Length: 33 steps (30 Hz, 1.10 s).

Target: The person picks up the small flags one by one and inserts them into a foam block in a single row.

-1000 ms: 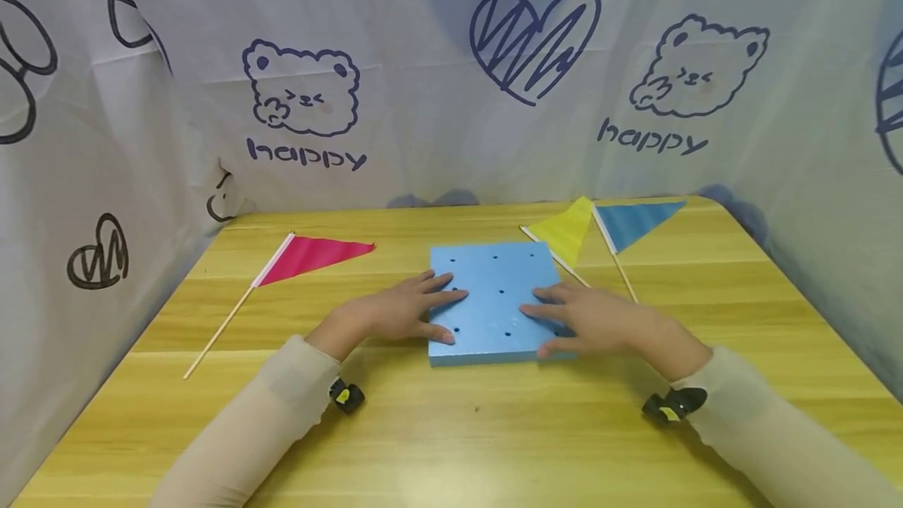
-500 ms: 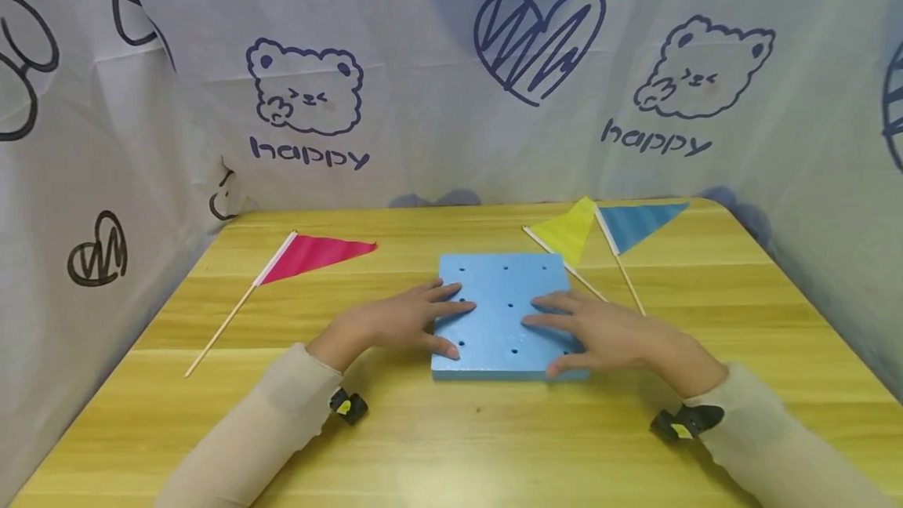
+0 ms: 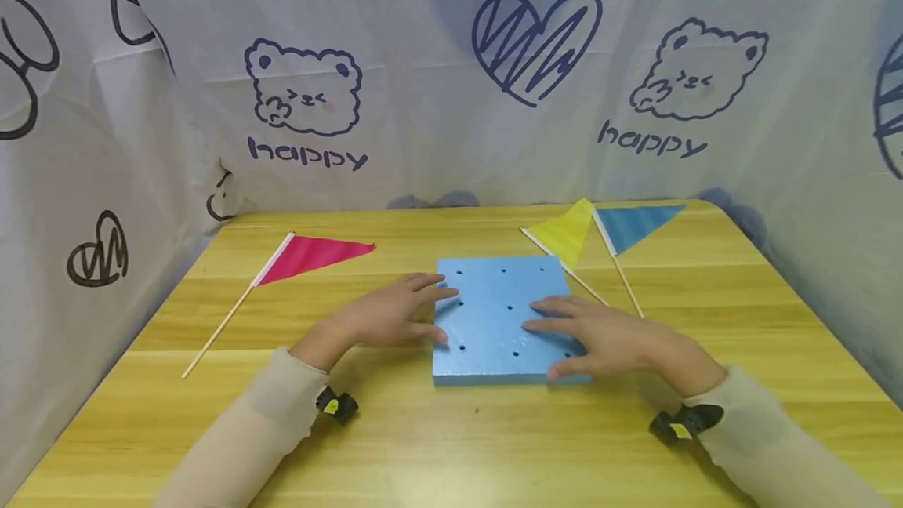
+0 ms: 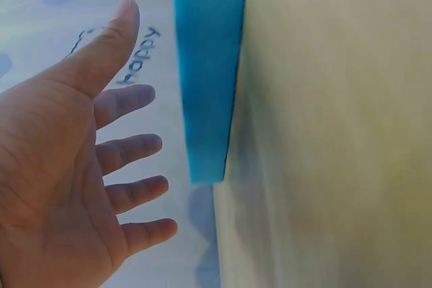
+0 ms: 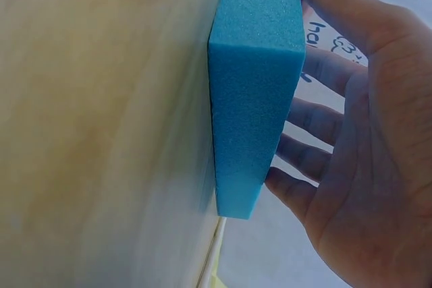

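Blue foam block lies flat mid-worktop, between your two hands.

Your right hand rests on the block's right part, fingers straight and spread; your left hand sits at its left edge, fingers spread and relaxed, tips over the edge. The left wrist view shows that palm lifted clear of the foam; the right wrist view shows the block's thick side against your fingers. Towards the worktop's far-left corner lies a red flag; the yellow flag and blue flag lie near the far-right corner, their sticks just beside your right hand.
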Each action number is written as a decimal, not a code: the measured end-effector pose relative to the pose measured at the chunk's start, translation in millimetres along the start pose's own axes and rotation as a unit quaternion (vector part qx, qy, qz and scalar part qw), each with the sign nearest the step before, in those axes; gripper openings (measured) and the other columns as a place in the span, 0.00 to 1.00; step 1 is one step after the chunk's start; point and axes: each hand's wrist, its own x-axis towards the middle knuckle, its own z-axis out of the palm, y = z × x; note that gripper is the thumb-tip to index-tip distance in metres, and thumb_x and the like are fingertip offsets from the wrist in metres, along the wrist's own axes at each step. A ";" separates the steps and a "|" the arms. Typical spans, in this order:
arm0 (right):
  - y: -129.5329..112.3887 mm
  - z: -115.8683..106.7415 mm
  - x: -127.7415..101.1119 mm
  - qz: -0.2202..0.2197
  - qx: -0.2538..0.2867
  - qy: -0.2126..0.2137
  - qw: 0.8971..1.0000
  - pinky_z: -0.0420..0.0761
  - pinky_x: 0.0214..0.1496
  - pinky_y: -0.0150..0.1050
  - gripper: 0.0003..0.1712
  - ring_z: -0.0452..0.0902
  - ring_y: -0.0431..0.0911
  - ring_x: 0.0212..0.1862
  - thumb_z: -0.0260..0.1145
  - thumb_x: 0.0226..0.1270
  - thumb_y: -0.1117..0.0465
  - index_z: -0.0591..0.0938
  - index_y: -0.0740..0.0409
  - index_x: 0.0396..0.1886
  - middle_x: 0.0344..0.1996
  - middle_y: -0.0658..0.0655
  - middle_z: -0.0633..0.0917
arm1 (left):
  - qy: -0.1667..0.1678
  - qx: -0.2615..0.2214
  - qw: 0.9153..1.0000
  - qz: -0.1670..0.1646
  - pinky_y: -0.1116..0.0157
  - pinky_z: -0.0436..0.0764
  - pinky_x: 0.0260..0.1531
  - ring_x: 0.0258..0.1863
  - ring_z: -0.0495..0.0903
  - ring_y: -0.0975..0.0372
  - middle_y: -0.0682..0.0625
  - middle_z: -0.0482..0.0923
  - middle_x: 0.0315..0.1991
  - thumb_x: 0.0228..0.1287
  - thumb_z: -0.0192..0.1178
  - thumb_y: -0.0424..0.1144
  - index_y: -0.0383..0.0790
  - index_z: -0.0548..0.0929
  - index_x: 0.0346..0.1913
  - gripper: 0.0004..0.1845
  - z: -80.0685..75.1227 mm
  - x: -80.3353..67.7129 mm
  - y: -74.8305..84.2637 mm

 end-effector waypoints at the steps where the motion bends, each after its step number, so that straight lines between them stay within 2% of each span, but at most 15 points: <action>1: 0.2 -0.3 -0.3 -0.002 0.001 0.001 1.000 0.60 0.70 0.59 0.45 0.55 0.60 0.73 0.59 0.62 0.29 0.70 0.48 0.72 0.72 0.59 0.64 | 0.009 -0.006 1.000 -0.007 0.49 0.60 0.69 0.74 0.51 0.50 0.47 0.53 0.76 0.63 0.55 0.67 0.53 0.63 0.75 0.41 -2.2 -2.2 -2.5; 6: 1.5 -0.1 1.1 -0.009 0.002 0.005 1.000 0.60 0.70 0.58 0.45 0.55 0.60 0.73 0.58 0.62 0.28 0.70 0.48 0.72 0.72 0.59 0.65 | 0.051 -0.016 0.998 -0.035 0.49 0.62 0.68 0.71 0.59 0.49 0.44 0.61 0.72 0.69 0.60 0.52 0.46 0.71 0.70 0.30 -11.1 -16.7 -18.7; 11: 2.8 0.0 2.5 -0.014 0.004 0.008 1.000 0.60 0.70 0.58 0.45 0.56 0.60 0.73 0.58 0.62 0.28 0.70 0.48 0.72 0.72 0.60 0.65 | 0.089 -0.014 0.995 -0.047 0.48 0.65 0.65 0.66 0.66 0.48 0.43 0.69 0.66 0.66 0.63 0.42 0.40 0.74 0.66 0.26 -17.1 -31.8 -39.6; 15: 2.4 -0.2 0.9 -0.015 0.004 0.009 1.000 0.61 0.69 0.59 0.44 0.56 0.60 0.72 0.60 0.62 0.30 0.71 0.49 0.71 0.71 0.60 0.65 | 0.106 -0.026 0.992 -0.063 0.47 0.66 0.65 0.66 0.66 0.47 0.43 0.70 0.65 0.64 0.65 0.42 0.40 0.72 0.67 0.29 -20.8 -42.8 -54.7; 18: 2.2 -0.6 -0.1 -0.016 0.004 0.010 1.000 0.61 0.69 0.59 0.44 0.56 0.61 0.72 0.61 0.62 0.31 0.71 0.49 0.71 0.71 0.61 0.66 | 0.111 -0.042 0.989 -0.084 0.46 0.64 0.66 0.68 0.63 0.47 0.42 0.66 0.68 0.63 0.67 0.43 0.43 0.68 0.71 0.34 -24.1 -51.7 -66.0; 23: 3.4 -0.8 -0.4 -0.012 0.004 0.011 1.000 0.61 0.69 0.59 0.44 0.56 0.61 0.72 0.60 0.62 0.30 0.71 0.49 0.71 0.71 0.60 0.65 | 0.117 -0.062 0.985 -0.113 0.45 0.63 0.66 0.68 0.62 0.47 0.41 0.64 0.69 0.62 0.68 0.44 0.41 0.65 0.73 0.38 -29.6 -66.3 -90.6; 28: 3.2 -0.1 -0.1 -0.012 0.010 0.010 1.000 0.61 0.69 0.60 0.44 0.56 0.60 0.72 0.61 0.61 0.30 0.71 0.48 0.71 0.71 0.60 0.65 | 0.131 -0.084 0.978 -0.139 0.43 0.67 0.62 0.63 0.68 0.43 0.36 0.67 0.66 0.59 0.71 0.43 0.36 0.65 0.71 0.40 -31.8 -83.7 -117.1; 33: 3.2 -0.2 -0.3 -0.012 0.011 0.011 1.000 0.61 0.69 0.60 0.44 0.56 0.61 0.72 0.61 0.61 0.30 0.71 0.49 0.71 0.71 0.61 0.65 | 0.140 -0.089 0.974 -0.154 0.44 0.71 0.57 0.56 0.71 0.42 0.33 0.72 0.58 0.57 0.73 0.40 0.32 0.65 0.69 0.40 -36.5 -104.3 -136.2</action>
